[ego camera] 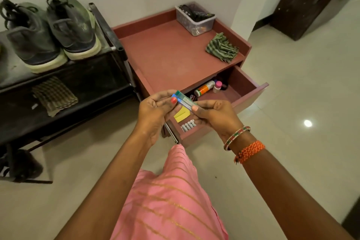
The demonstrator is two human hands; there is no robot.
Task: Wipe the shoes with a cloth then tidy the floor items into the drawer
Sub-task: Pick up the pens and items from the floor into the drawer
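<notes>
Pale tiled floor [302, 84] lies bare right of the red cabinet [171, 52]; the black shoe rack [64, 84], carrying two grey shoes [52, 31], abuts its left edge. Drawer [251, 91] stands pulled out, striped cloth [222, 47] near the top's right rim. Above the drawer's near-left corner, left hand [153, 109] and right hand [216, 115] pinch opposite ends of a small tube [185, 100].

This is a home, most likely an entryway or a corner of a hall. A pair of worn grey shoes [50, 31] sits on a low black shoe rack [81, 87] against a plain white wall, next to a small reddish cabinet [167, 52] whose open drawer [243, 91] holds household odds and ends. The floor [302, 87] is glossy pale tile, and a clear plastic tub [194, 19] holds what seem to be remote controls.
</notes>
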